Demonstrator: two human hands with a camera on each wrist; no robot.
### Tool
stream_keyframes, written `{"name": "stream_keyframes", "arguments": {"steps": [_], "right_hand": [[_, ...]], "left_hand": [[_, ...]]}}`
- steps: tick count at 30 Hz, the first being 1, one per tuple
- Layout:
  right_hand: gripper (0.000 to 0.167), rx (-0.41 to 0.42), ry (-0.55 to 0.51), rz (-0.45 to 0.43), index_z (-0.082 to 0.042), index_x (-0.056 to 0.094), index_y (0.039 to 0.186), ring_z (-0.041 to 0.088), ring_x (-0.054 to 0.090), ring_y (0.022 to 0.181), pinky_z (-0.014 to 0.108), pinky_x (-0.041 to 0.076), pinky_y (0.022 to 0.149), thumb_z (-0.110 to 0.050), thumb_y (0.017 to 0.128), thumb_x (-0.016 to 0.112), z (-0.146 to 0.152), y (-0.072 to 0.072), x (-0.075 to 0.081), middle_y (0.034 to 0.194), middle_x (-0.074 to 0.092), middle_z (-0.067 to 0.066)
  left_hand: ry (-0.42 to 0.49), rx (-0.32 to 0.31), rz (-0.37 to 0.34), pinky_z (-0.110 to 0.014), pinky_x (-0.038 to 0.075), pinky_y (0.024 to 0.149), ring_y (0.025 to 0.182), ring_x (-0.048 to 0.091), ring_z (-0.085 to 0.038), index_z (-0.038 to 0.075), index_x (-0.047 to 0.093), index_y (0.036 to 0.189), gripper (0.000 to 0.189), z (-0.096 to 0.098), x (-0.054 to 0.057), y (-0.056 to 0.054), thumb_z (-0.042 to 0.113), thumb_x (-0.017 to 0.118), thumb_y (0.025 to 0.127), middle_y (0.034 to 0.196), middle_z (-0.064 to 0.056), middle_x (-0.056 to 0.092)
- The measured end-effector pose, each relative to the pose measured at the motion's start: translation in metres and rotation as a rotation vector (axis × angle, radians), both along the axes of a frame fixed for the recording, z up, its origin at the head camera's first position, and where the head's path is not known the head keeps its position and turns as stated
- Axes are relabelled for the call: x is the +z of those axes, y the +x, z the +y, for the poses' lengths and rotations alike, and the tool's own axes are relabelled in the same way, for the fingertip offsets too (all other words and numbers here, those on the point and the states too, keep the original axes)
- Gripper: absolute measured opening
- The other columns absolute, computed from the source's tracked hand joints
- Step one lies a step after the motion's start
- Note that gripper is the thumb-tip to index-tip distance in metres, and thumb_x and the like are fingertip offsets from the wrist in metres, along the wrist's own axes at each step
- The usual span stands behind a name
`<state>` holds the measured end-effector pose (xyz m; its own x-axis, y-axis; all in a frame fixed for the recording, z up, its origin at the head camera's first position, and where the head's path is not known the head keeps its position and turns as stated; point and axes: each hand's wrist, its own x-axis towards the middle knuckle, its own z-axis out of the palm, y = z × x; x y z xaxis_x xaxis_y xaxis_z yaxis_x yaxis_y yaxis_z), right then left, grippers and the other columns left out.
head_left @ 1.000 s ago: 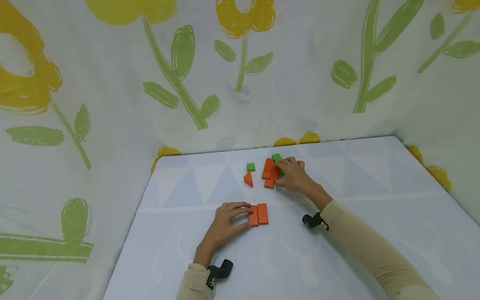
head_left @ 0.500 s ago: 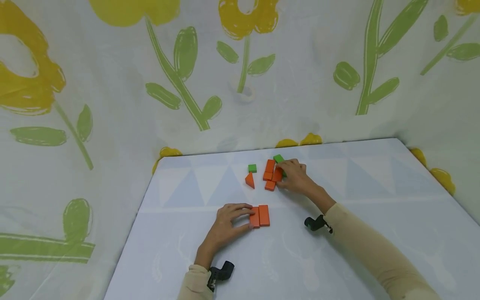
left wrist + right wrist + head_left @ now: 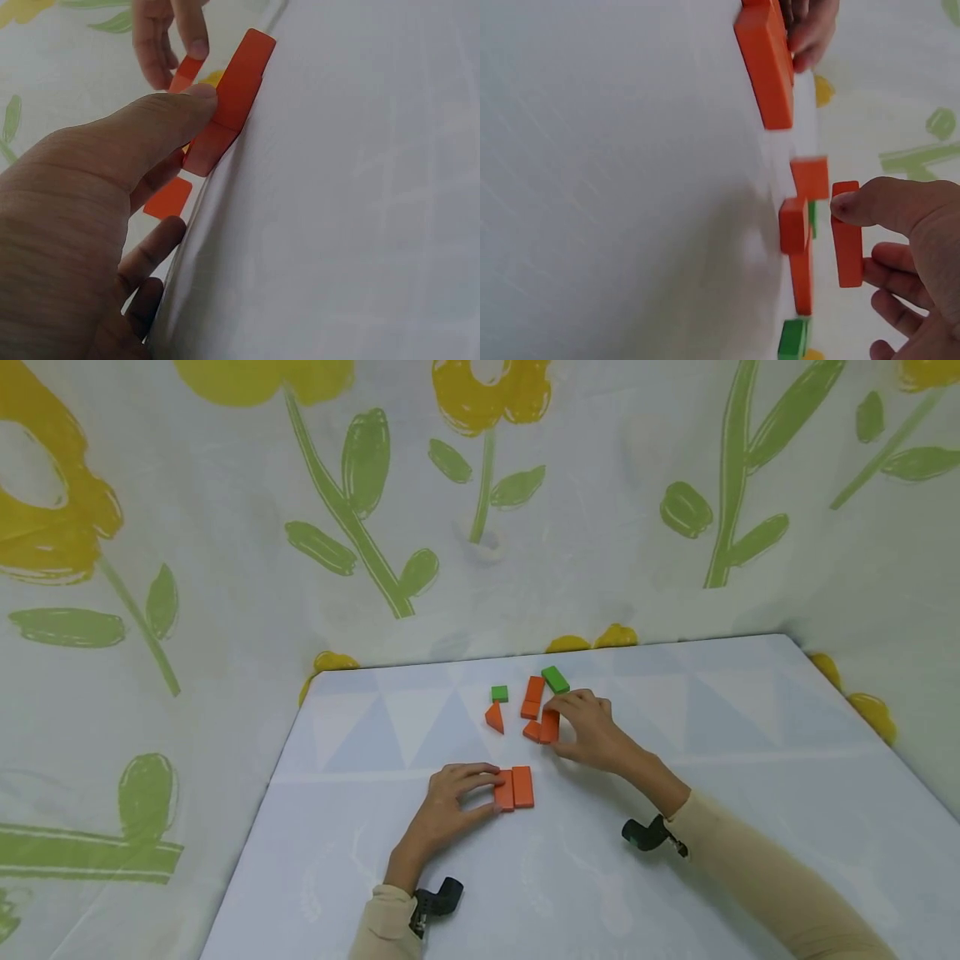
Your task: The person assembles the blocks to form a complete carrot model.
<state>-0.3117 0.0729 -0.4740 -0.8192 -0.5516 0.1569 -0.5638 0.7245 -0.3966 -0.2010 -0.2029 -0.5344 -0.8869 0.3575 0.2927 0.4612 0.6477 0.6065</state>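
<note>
My left hand point(image 3: 444, 806) pinches the left one of two flat orange blocks point(image 3: 504, 791) between thumb and fingers. Its neighbour, a second flat orange block point(image 3: 523, 787), lies right beside it on the table. Farther back, my right hand point(image 3: 596, 733) grips an orange rectangular block point(image 3: 847, 244) between thumb and fingertips. In the right wrist view, that block appears held up off the table. Partly behind it in the head view sits a small orange block point(image 3: 532, 731). Orange blocks lying end to end point(image 3: 533, 696) are just beyond.
A long green block point(image 3: 556, 679) lies behind the right hand's fingers. To the left are a small green block point(image 3: 499, 693) and an orange block with slanted sides point(image 3: 494, 718). The pale patterned table point(image 3: 360, 843) meets a flower-print cloth point(image 3: 600, 527) at its back edge.
My right hand has drawn the orange block out of the cluster, slightly toward the near side, uncovering the long green block. My left hand stays on its block.
</note>
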Motion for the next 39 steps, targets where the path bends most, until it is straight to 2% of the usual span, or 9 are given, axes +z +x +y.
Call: {"name": "stream_keyframes", "arguments": {"steps": [9,13,19,27,31,39], "right_hand": [[0.064,0.079,0.026,0.027,-0.01,0.06,0.136,0.029,0.041,0.128,0.053,0.032,0.097,-0.029,0.08,0.085,-0.005,0.033,-0.003,0.137,0.058,0.007],[0.066,0.112,0.037,0.03,-0.011,0.06,0.137,0.029,0.042,0.129,0.054,0.033,0.097,-0.031,0.08,0.085,-0.006,0.043,-0.006,0.137,0.058,0.005],[0.061,0.136,0.042,0.035,-0.013,0.063,0.131,0.025,0.044,0.126,0.052,0.034,0.095,-0.034,0.079,0.086,-0.005,0.055,-0.012,0.132,0.06,0.002],[0.058,0.149,0.059,0.012,-0.014,0.064,0.129,0.024,0.045,0.124,0.052,0.034,0.095,-0.031,0.078,0.086,-0.005,0.062,-0.018,0.129,0.061,0.0],[0.056,0.16,0.053,0.019,-0.014,0.064,0.127,0.024,0.045,0.123,0.05,0.035,0.094,-0.029,0.078,0.086,-0.004,0.065,-0.021,0.128,0.061,-0.001],[0.059,0.172,0.042,0.017,-0.014,0.063,0.129,0.023,0.044,0.124,0.049,0.034,0.093,-0.031,0.078,0.086,-0.004,0.069,-0.021,0.13,0.06,-0.001]], "left_hand": [[-0.005,0.012,-0.029,-0.053,0.032,0.105,0.125,0.047,-0.016,0.029,0.069,0.126,0.039,-0.002,-0.004,0.0,0.035,0.077,0.089,0.136,0.012,0.059],[-0.006,0.015,-0.035,-0.053,0.031,0.105,0.126,0.046,-0.016,0.029,0.07,0.126,0.039,-0.002,-0.005,-0.001,0.037,0.077,0.089,0.136,0.013,0.059],[0.009,0.002,-0.022,-0.055,0.031,0.105,0.126,0.046,-0.018,0.028,0.07,0.125,0.039,-0.002,-0.005,-0.001,0.037,0.077,0.088,0.136,0.013,0.058],[0.026,-0.006,-0.023,-0.055,0.03,0.104,0.126,0.048,-0.019,0.026,0.071,0.125,0.039,-0.001,-0.001,0.0,0.034,0.078,0.088,0.135,0.01,0.06],[0.012,0.004,-0.013,-0.055,0.031,0.104,0.125,0.048,-0.018,0.027,0.07,0.125,0.039,0.0,0.0,0.001,0.035,0.078,0.088,0.134,0.011,0.06],[-0.001,0.012,-0.04,-0.051,0.029,0.106,0.126,0.046,-0.013,0.031,0.07,0.126,0.038,-0.001,0.0,-0.001,0.04,0.075,0.09,0.136,0.016,0.058]]}}
